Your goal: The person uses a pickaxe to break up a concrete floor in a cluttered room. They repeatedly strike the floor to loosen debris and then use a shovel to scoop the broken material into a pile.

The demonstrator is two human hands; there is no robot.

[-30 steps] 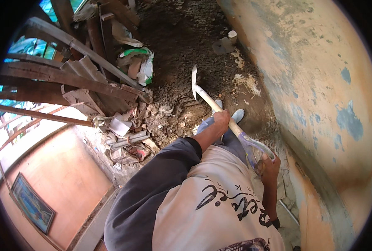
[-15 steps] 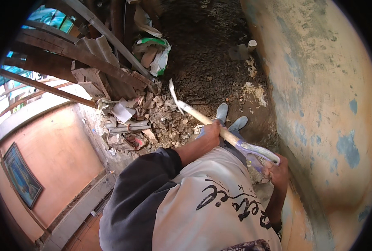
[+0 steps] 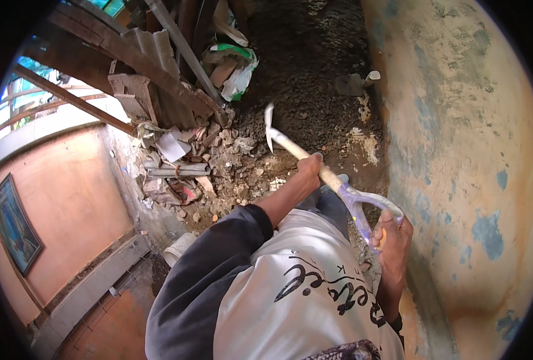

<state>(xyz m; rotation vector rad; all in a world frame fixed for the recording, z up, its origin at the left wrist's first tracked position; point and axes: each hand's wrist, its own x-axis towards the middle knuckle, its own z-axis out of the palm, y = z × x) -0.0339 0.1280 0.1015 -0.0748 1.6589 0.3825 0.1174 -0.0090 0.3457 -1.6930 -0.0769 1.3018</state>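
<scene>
A shovel (image 3: 289, 146) with a pale wooden shaft runs slantwise in front of me. Its light metal blade (image 3: 269, 127), seen nearly edge-on, is over the dark soil and rubble; whether it touches the ground I cannot tell. My left hand (image 3: 309, 172) is wrapped round the middle of the shaft. At the near end, my right hand (image 3: 393, 233) grips the crossbar of the purple-and-grey D-shaped handle (image 3: 357, 201). No load shows on the blade.
Broken rubble (image 3: 233, 174) and grey pipes (image 3: 179, 171) lie left of the blade. Leaning wooden beams (image 3: 128, 51) and a green-and-white sack (image 3: 242, 72) stand beyond. A peeling wall (image 3: 452, 150) rises close on my right. A white bucket (image 3: 181, 249) sits at my left.
The shovel blade and my left hand have moved forward, the blade also a little rightward in view. The view has shifted, and the white bucket now shows. Both hands keep their hold.
</scene>
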